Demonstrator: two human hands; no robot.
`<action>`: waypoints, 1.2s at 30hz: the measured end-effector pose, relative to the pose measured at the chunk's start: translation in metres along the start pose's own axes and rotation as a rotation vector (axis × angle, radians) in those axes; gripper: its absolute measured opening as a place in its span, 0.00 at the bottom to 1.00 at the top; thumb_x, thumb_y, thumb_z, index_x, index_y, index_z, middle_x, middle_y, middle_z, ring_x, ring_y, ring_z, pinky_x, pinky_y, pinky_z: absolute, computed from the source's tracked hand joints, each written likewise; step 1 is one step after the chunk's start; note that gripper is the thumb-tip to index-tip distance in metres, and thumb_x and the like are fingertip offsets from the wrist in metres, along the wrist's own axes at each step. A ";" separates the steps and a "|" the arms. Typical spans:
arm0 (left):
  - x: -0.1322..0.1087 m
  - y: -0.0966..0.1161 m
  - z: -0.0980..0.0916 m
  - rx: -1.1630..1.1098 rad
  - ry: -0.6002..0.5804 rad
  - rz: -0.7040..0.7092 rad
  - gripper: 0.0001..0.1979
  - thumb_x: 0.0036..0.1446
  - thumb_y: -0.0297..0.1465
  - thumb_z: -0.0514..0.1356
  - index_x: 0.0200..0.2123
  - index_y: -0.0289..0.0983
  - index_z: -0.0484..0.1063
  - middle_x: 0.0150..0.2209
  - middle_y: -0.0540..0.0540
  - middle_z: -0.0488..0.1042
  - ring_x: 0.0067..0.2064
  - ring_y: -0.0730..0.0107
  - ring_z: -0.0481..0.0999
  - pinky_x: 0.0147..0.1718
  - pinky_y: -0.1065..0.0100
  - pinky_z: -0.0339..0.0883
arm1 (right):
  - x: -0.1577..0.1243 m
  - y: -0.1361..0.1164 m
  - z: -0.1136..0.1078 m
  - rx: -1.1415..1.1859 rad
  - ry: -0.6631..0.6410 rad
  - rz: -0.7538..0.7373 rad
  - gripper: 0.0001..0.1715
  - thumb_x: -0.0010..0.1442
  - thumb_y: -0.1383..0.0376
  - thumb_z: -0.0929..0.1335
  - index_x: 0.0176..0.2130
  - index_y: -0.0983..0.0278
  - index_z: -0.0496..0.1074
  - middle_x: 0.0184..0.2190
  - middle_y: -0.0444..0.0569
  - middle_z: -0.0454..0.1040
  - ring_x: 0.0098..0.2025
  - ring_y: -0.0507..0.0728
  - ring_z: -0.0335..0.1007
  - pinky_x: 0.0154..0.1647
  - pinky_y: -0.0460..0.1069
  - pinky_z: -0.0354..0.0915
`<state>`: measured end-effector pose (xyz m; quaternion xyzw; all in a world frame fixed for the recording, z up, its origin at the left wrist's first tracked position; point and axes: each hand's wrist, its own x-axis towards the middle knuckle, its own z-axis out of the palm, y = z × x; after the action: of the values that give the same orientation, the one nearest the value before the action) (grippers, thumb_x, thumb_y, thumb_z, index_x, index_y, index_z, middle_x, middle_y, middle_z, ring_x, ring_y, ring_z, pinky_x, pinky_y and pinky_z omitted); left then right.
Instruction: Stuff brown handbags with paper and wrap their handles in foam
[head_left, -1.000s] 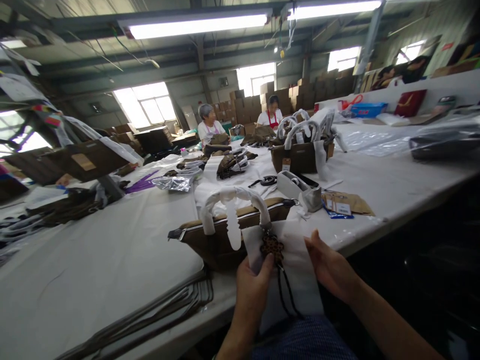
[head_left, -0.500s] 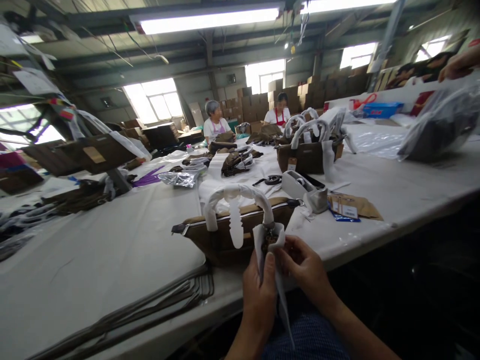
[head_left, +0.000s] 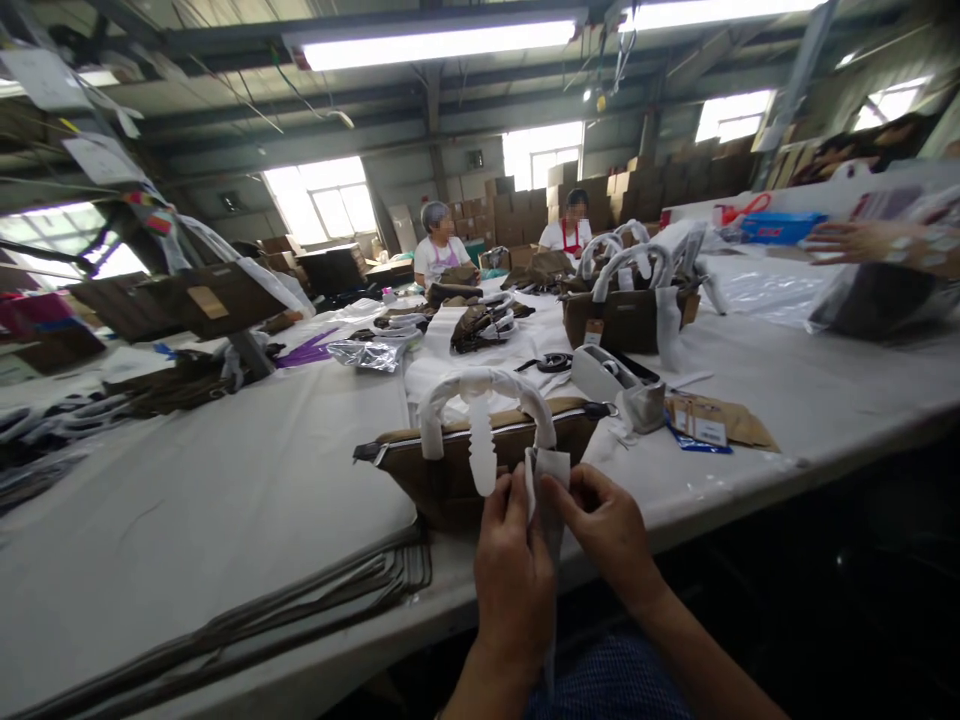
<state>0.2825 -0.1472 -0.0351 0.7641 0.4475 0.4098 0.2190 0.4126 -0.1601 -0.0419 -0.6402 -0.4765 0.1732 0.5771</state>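
An olive-brown handbag stands upright at the table's front edge, its zipper along the top. White wrapping covers its arched handle, and a white toothed strip hangs from that. At the base of the handle's right side, a white wrapping sheet is folded over and hangs down past the edge. My left hand grips this sheet from the left, fingers closed. My right hand pinches its right side between thumb and fingers. Whatever lies inside the fold is hidden.
Behind the bag lie a grey-white pouch, brown tags and a coiled black strap. Another wrapped-handle bag stands farther back. Layered dark sheets lie front left. A co-worker's hand is over a plastic-covered bag at right.
The white sheet has been folded over the dark metallic piece that showed inside it. My left fingers have moved up along the sheet. At right, the co-worker's hand has come down.
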 end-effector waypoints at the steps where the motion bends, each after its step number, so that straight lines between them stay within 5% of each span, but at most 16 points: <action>1: 0.000 0.000 0.002 0.040 0.032 0.008 0.24 0.67 0.28 0.49 0.65 0.34 0.65 0.59 0.32 0.69 0.62 0.49 0.68 0.60 0.51 0.66 | -0.001 0.000 0.002 -0.002 0.007 0.000 0.27 0.59 0.47 0.70 0.23 0.62 0.61 0.19 0.39 0.56 0.23 0.50 0.53 0.23 0.46 0.52; 5: 0.003 -0.004 0.007 0.137 0.132 0.071 0.24 0.64 0.25 0.54 0.63 0.37 0.68 0.52 0.33 0.73 0.56 0.48 0.72 0.57 0.47 0.67 | -0.005 -0.001 0.006 -0.005 0.029 0.000 0.28 0.59 0.47 0.71 0.23 0.62 0.60 0.19 0.39 0.55 0.23 0.50 0.52 0.24 0.46 0.51; 15: 0.007 -0.011 0.001 -0.137 0.225 0.014 0.22 0.61 0.30 0.63 0.59 0.43 0.72 0.40 0.46 0.81 0.41 0.64 0.81 0.45 0.66 0.74 | -0.006 0.000 0.011 -0.018 0.054 0.004 0.28 0.59 0.46 0.70 0.23 0.62 0.59 0.19 0.39 0.56 0.23 0.50 0.53 0.24 0.46 0.52; 28: -0.009 -0.010 0.010 -0.230 0.257 0.129 0.18 0.62 0.27 0.62 0.54 0.43 0.77 0.49 0.45 0.82 0.47 0.60 0.82 0.48 0.64 0.77 | -0.010 -0.004 0.004 0.097 -0.035 0.062 0.25 0.58 0.45 0.70 0.26 0.62 0.69 0.20 0.43 0.65 0.25 0.53 0.61 0.27 0.47 0.59; 32: -0.009 -0.008 0.003 -0.315 0.168 0.081 0.17 0.63 0.28 0.61 0.54 0.44 0.77 0.51 0.45 0.80 0.50 0.60 0.81 0.52 0.63 0.75 | -0.006 -0.002 0.002 0.061 -0.035 0.078 0.26 0.58 0.45 0.70 0.26 0.63 0.69 0.22 0.43 0.63 0.26 0.52 0.58 0.26 0.47 0.57; 36: -0.002 -0.011 -0.023 -0.411 0.039 -0.113 0.14 0.65 0.37 0.59 0.50 0.41 0.78 0.45 0.44 0.83 0.45 0.61 0.82 0.47 0.67 0.75 | 0.000 0.003 -0.003 0.247 -0.124 0.173 0.27 0.57 0.44 0.71 0.26 0.64 0.68 0.21 0.42 0.61 0.24 0.51 0.56 0.24 0.46 0.56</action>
<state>0.2576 -0.1442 -0.0302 0.6690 0.4009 0.4940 0.3842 0.4159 -0.1615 -0.0441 -0.5912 -0.4293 0.3188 0.6038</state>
